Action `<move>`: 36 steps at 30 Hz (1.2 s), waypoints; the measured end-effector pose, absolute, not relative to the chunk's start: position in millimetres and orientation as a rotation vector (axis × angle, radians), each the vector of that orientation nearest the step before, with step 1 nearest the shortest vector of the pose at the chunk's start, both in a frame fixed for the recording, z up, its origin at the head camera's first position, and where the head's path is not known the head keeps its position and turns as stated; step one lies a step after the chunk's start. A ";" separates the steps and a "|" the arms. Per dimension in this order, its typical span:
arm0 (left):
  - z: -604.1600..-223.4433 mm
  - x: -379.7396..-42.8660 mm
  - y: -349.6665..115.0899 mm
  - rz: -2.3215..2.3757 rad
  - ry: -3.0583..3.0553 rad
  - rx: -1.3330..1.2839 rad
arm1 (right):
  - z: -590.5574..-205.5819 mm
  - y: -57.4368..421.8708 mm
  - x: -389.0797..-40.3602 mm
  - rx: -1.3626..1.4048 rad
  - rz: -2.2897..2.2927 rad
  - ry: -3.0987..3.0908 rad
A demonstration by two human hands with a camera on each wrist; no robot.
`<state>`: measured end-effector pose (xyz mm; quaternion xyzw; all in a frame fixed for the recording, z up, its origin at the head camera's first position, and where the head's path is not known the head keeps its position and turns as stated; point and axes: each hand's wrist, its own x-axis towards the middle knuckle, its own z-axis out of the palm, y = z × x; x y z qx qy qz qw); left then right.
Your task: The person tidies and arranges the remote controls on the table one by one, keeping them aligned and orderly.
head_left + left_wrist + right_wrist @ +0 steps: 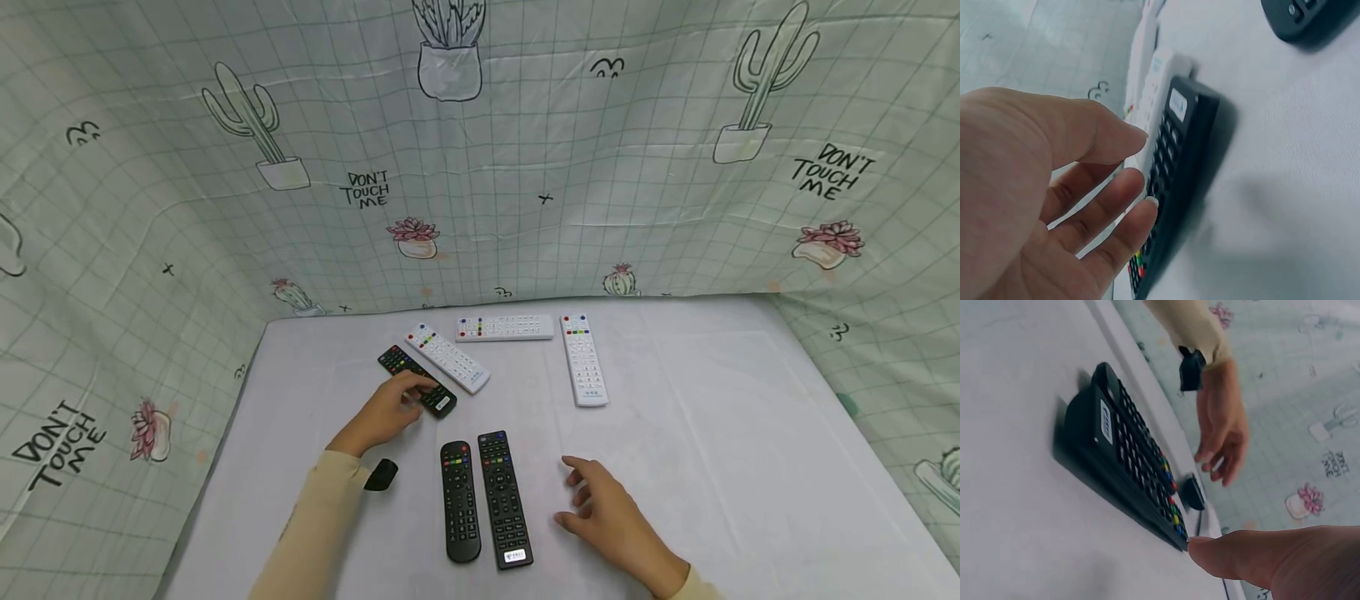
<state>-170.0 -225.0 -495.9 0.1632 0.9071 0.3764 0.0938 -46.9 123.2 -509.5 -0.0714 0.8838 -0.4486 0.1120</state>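
Note:
My left hand (384, 414) hovers over a black remote control (441, 402) lying aslant at the back left. In the left wrist view its thumb and loosely bent fingers are beside that black remote (1179, 134) without gripping it; whether a fingertip touches it I cannot tell. My right hand (617, 521) holds nothing, its fingers slightly bent, right of two more black remotes. One is a rounded black remote (460, 500); the other is a longer black remote (506, 504) with a white label. The right wrist view shows this labelled remote (1132, 469) near my right thumb.
Beside the aslant black remote lies a slanted white remote (450, 358). A second white remote (504, 328) lies sideways along the back, and a third white remote (583, 362) points away. Patterned cloth (510, 242) walls the white table (750, 433) behind and at both sides.

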 end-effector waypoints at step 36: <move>-482.7 -188.6 -184.4 1.170 2.658 0.494 | -519.5 181.9 -128.1 0.044 -1.246 2.812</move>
